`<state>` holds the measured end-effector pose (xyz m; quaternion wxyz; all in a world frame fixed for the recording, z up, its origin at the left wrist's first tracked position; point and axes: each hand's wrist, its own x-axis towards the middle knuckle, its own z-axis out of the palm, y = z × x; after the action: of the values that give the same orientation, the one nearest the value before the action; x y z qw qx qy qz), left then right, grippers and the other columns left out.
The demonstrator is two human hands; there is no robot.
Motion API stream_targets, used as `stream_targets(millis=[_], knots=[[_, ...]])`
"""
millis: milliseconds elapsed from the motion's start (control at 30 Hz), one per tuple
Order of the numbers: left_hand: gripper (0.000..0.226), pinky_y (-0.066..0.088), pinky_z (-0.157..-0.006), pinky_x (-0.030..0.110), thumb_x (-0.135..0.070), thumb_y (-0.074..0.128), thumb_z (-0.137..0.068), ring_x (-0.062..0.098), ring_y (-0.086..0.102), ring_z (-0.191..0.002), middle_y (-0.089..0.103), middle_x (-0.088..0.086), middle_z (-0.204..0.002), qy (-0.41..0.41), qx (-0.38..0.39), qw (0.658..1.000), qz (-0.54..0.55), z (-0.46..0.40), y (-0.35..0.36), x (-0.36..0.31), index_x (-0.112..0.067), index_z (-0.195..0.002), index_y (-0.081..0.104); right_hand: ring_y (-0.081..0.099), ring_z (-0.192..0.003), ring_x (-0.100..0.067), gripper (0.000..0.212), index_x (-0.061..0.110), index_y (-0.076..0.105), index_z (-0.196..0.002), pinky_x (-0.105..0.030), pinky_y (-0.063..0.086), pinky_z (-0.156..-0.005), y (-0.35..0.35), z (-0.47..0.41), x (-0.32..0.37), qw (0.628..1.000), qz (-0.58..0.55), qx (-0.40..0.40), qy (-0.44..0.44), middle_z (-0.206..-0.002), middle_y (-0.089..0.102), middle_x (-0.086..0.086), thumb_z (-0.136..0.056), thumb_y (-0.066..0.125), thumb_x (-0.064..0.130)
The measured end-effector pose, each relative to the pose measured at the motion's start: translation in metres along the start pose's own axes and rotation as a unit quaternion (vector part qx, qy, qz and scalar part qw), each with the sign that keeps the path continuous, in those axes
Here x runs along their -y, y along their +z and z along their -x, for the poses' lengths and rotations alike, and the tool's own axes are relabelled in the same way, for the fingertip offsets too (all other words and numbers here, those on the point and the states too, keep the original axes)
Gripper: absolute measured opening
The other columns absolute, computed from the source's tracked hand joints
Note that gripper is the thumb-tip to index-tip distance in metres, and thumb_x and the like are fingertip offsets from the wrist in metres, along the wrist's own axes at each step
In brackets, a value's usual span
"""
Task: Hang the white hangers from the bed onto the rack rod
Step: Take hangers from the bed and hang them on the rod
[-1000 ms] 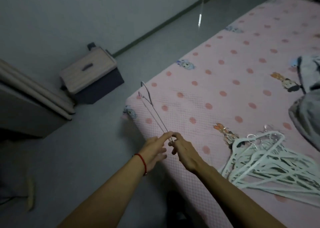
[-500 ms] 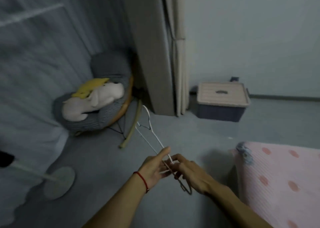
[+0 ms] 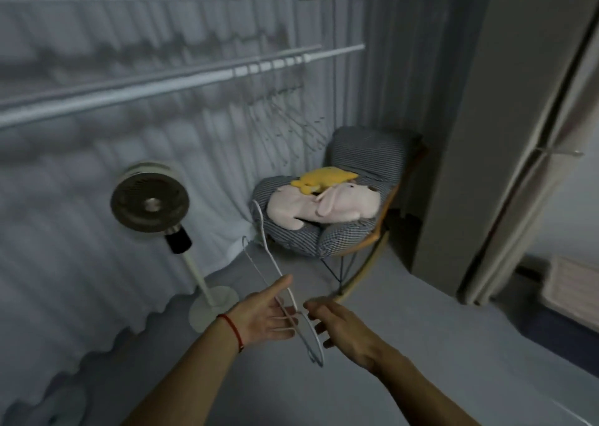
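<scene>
Pointing up and away toward the curtain, white hangers point(image 3: 271, 265) run lengthwise from palm to far tips, low before rack rod point(image 3: 168, 83) | left hand point(image 3: 267, 315) holds them, fingers loosely straight | right hand point(image 3: 340, 325) curled beside them, grip unclear | chair point(image 3: 363, 153) holds plush toys point(image 3: 324, 203) | writing: unreadable

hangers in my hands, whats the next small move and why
Probably lift the white hangers up and left so their hooks reach the rack rod. The left hand holds them low, right hand beside, and the rod's near stretch looks bare.
</scene>
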<state>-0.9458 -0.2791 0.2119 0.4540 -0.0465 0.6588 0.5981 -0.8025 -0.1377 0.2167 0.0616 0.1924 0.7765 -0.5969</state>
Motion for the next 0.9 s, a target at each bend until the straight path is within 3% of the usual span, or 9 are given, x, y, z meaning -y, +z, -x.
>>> stream_targets(millis=[133, 233, 333, 400, 467, 600, 700, 833, 900], knots=[[0.114, 0.056, -0.092, 0.052, -0.065, 0.092, -0.042, 0.034, 0.069, -0.107, 0.073, 0.019, -0.113, 0.035, -0.047, 0.998, 0.025, -0.019, -0.028, -0.047, 0.0, -0.129, 0.058, 0.065, -0.114, -0.029, 0.034, 0.032, 0.063, -0.12, -0.046, 0.055, -0.098, 0.008, -0.06, 0.048, 0.996, -0.062, 0.057, -0.003, -0.122, 0.067, -0.002, -0.104, 0.039, 0.051], [0.101, 0.055, -0.095, 0.05, -0.07, 0.087, -0.047, 0.031, 0.07, -0.105, 0.074, 0.015, -0.111, 0.062, -0.075, 0.995, 0.036, -0.031, -0.034, -0.08, -0.005, -0.122, 0.067, 0.072, -0.099, -0.016, 0.038, 0.033, 0.066, -0.117, -0.033, 0.059, -0.083, 0.003, -0.095, 0.076, 0.986, -0.11, 0.126, -0.019, -0.112, 0.074, 0.005, -0.102, 0.042, 0.058], [0.093, 0.054, -0.096, 0.049, -0.068, 0.09, -0.043, 0.03, 0.07, -0.105, 0.076, 0.013, -0.106, 0.097, -0.094, 0.991, 0.026, -0.033, -0.041, -0.112, -0.012, -0.115, 0.075, 0.074, -0.085, -0.003, 0.03, 0.034, 0.067, -0.116, -0.018, 0.056, -0.071, -0.002, -0.129, 0.102, 0.978, -0.113, 0.161, -0.071, -0.104, 0.077, 0.009, -0.107, 0.041, 0.046], [0.078, 0.056, -0.091, 0.046, -0.071, 0.09, -0.034, 0.029, 0.07, -0.098, 0.076, 0.012, -0.095, 0.116, -0.107, 0.987, 0.021, -0.034, -0.046, -0.136, -0.017, -0.089, 0.081, 0.075, -0.086, -0.012, 0.035, 0.03, 0.064, -0.126, -0.027, 0.058, -0.074, -0.004, -0.15, 0.123, 0.976, -0.114, 0.164, -0.082, -0.105, 0.078, 0.006, -0.105, 0.045, 0.05], [0.07, 0.057, -0.086, 0.043, -0.078, 0.082, -0.048, 0.028, 0.07, -0.091, 0.075, 0.012, -0.09, 0.124, -0.114, 0.986, 0.005, -0.031, -0.052, -0.161, -0.015, -0.079, 0.079, 0.074, -0.076, -0.015, 0.036, 0.024, 0.059, -0.131, -0.034, 0.053, -0.07, -0.003, -0.171, 0.142, 0.972, -0.137, 0.165, -0.091, -0.094, 0.078, 0.009, -0.105, 0.046, 0.046], [0.083, 0.057, -0.088, 0.041, -0.087, 0.061, -0.066, 0.03, 0.068, -0.101, 0.072, 0.012, -0.106, 0.162, -0.197, 0.964, -0.074, -0.026, -0.075, -0.217, -0.016, -0.107, 0.071, 0.067, -0.085, -0.009, 0.036, 0.034, 0.049, -0.142, -0.026, 0.055, -0.066, -0.006, -0.188, 0.181, 0.964, -0.164, 0.156, -0.137, -0.11, 0.068, 0.007, -0.109, 0.037, 0.04], [0.062, 0.059, -0.087, 0.047, -0.076, 0.054, -0.077, 0.031, 0.068, -0.099, 0.07, 0.006, -0.106, 0.246, -0.356, 0.892, -0.13, -0.022, -0.095, -0.261, -0.02, -0.101, 0.064, 0.059, -0.085, -0.012, 0.04, 0.037, 0.041, -0.149, -0.027, 0.056, -0.07, -0.009, -0.194, 0.197, 0.966, -0.162, 0.124, -0.16, -0.129, 0.054, 0.0, -0.11, 0.033, 0.038], [0.028, 0.045, -0.084, 0.025, -0.028, 0.065, -0.09, 0.019, 0.058, -0.103, 0.06, -0.002, -0.11, 0.45, -0.444, 0.7, -0.332, -0.006, -0.114, -0.301, -0.017, -0.116, 0.063, 0.06, -0.077, -0.008, 0.035, 0.046, 0.043, -0.143, -0.038, 0.057, -0.082, -0.007, -0.202, 0.213, 0.968, -0.16, 0.082, -0.175, -0.135, 0.054, 0.003, -0.11, 0.034, 0.039], [0.025, 0.039, -0.09, 0.026, -0.018, 0.066, -0.086, 0.019, 0.054, -0.107, 0.062, 0.002, -0.11, 0.534, -0.467, 0.601, -0.368, 0.0, -0.123, -0.319, -0.014, -0.111, 0.066, 0.063, -0.08, -0.012, 0.035, 0.048, 0.045, -0.142, -0.039, 0.058, -0.082, -0.006, -0.207, 0.223, 0.969, -0.157, 0.044, -0.188, -0.138, 0.054, 0.005, -0.109, 0.036, 0.043]])
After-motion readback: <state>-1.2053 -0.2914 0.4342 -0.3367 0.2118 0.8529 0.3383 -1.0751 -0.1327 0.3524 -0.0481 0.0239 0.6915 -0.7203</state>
